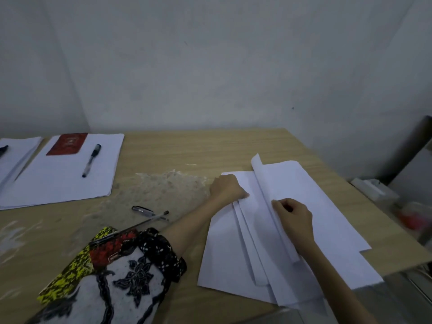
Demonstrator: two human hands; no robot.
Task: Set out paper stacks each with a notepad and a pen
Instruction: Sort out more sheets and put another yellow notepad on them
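Loose paper sheets point(233, 253) fanned on wooden surface point(187, 148), left hand point(228, 187) curled, pressing their far-left corner, right hand point(293, 215) pinching a lifted sheet, finished stack point(65, 178) with red notepad point(67, 144) and pen point(91, 160) far left of sheets, two loose pens point(149, 212) between

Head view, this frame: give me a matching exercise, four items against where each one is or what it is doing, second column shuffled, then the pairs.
Items
1. red notepad
2. left hand
3. right hand
4. loose pens

Places or states
A. lying on the bare table, between the two paper areas
B. pinching the lifted edge of sheets in the loose paper pile
C. resting on the finished paper stack, beside a capped pen
D. pressing down on the pile's left sheets

Pairs: 1-C, 2-D, 3-B, 4-A
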